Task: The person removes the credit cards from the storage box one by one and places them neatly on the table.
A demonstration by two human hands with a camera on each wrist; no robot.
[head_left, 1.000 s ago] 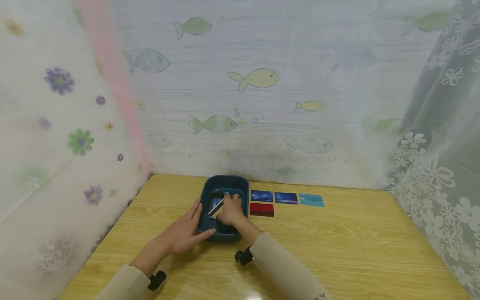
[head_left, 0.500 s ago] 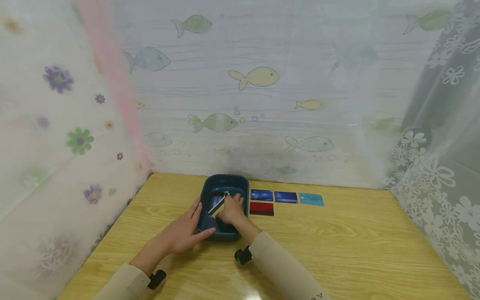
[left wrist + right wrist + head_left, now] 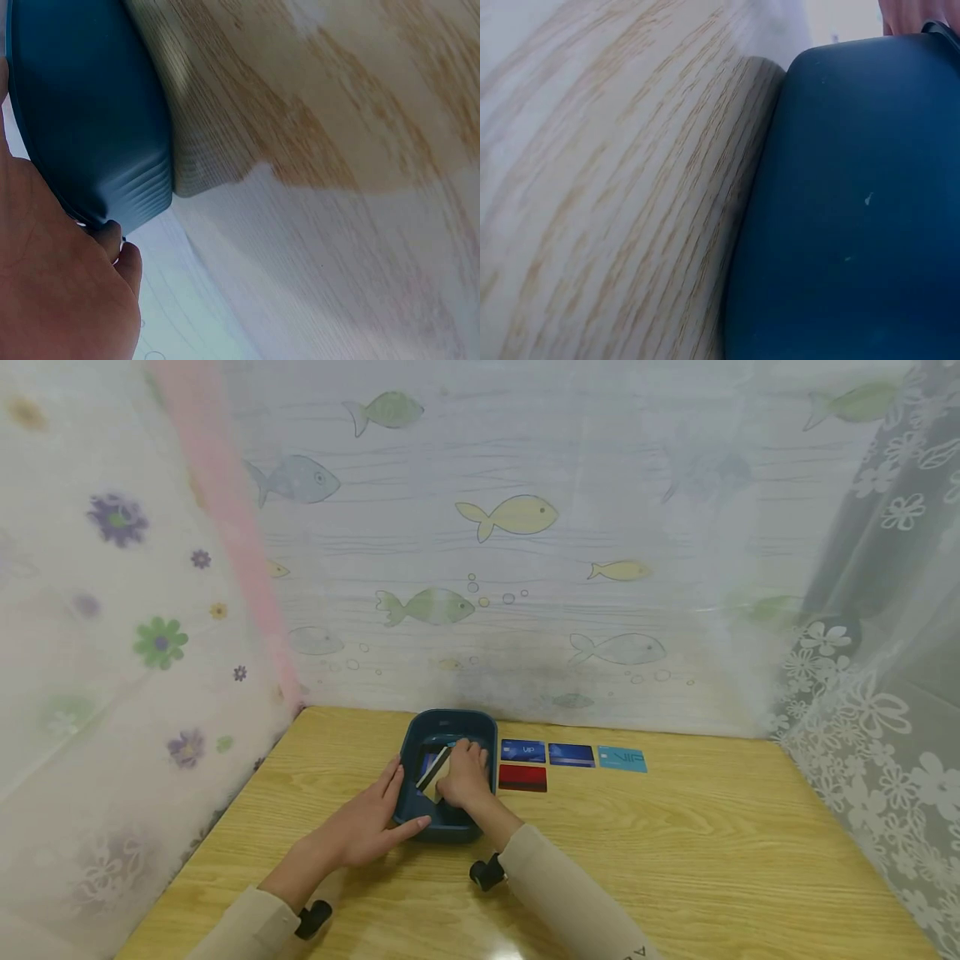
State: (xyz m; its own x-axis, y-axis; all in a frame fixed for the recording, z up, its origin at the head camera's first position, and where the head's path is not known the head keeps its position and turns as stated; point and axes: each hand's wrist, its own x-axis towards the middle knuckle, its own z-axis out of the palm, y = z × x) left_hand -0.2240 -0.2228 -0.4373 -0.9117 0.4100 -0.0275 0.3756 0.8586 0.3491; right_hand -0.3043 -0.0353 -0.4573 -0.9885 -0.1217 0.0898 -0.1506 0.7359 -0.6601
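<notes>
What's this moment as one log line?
left hand: touching blue bin | right hand: in bin, holding striped card | table: red card, three blue cards right of bin

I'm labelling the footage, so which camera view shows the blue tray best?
The head view: there the blue tray shows with most of its rim and the cards inside. The left wrist view has only part of it, touched by the left hand; the right wrist view, a cropped outer wall.

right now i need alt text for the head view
A person's right hand holds a striped card inside a dark blue tray while the left hand touches the tray's left side. On the wooden table to the right lie three bluish cards in a row and a red card.
</notes>
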